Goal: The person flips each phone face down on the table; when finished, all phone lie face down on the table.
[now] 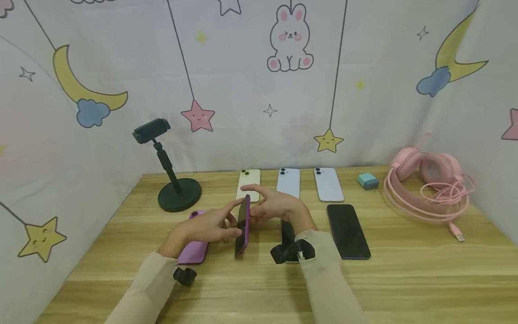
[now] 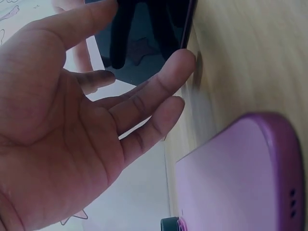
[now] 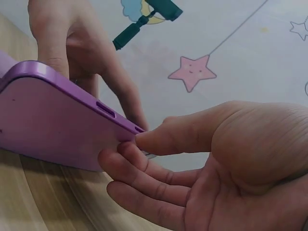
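A purple smartphone [image 1: 244,225] stands tilted on the table between my hands, dark screen [image 2: 130,43] towards the left and purple back [image 3: 57,115] towards the right. My left hand [image 1: 208,225] holds it from the screen side, with fingertips at its far end and lower on the screen. From the other side my right hand [image 1: 279,204] pinches the phone near its edge with the side buttons [image 3: 107,109]. Below the left wrist lies a second purple phone [image 1: 195,253], back up, partly hidden by that hand. A dark-screened phone [image 1: 287,231] lies under the right wrist, mostly covered.
Another dark phone [image 1: 349,231] lies to the right. Along the back are a pale yellow phone [image 1: 252,177], a pale blue phone [image 1: 288,182] and a white phone [image 1: 329,184]. A black phone stand [image 1: 180,194], a blue charger [image 1: 368,181] and pink headphones [image 1: 408,195] surround them.
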Tool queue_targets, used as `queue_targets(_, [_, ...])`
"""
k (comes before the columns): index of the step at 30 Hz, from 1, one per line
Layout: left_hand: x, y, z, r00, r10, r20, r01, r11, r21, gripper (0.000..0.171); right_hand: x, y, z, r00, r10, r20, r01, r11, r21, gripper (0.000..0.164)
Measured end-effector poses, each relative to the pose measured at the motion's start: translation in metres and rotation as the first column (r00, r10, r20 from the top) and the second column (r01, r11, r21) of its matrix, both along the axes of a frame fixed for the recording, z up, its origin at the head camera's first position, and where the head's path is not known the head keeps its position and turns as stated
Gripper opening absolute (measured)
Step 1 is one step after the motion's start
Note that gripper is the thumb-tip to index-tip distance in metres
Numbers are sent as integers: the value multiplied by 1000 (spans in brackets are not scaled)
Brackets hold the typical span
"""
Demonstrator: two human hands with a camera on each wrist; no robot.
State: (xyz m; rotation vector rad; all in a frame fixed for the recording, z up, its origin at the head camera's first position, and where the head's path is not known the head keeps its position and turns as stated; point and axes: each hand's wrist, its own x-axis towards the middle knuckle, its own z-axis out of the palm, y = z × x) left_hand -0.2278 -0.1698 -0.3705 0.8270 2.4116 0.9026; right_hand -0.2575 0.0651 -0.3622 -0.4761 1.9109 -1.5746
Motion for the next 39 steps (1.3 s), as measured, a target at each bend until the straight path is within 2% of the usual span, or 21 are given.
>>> queue_targets(7, [1, 1, 3, 1000, 15, 23, -15, 1000, 27, 82, 1, -5, 2, 1000, -2, -13, 2, 1000, -3, 80])
queue_targets(19, [0, -2, 4, 999, 8, 51, -11, 998, 60, 84, 2, -10, 3, 999, -37, 9, 37, 999, -8, 81])
queue_targets(27, [0, 0, 5, 998, 14, 56, -19, 997, 76, 84, 1, -8, 3, 998, -56, -14, 56, 998, -6, 82])
queue_targets(32, [-1, -1, 6, 998, -5, 59, 0, 996, 87, 84, 2, -8, 2, 998, -66, 1, 66, 998, -12, 83])
queue_targets(39, [-3, -11, 8, 999, -10, 52, 7, 997, 73, 83, 2, -11, 0, 999, -36, 19, 37, 999, -40, 85])
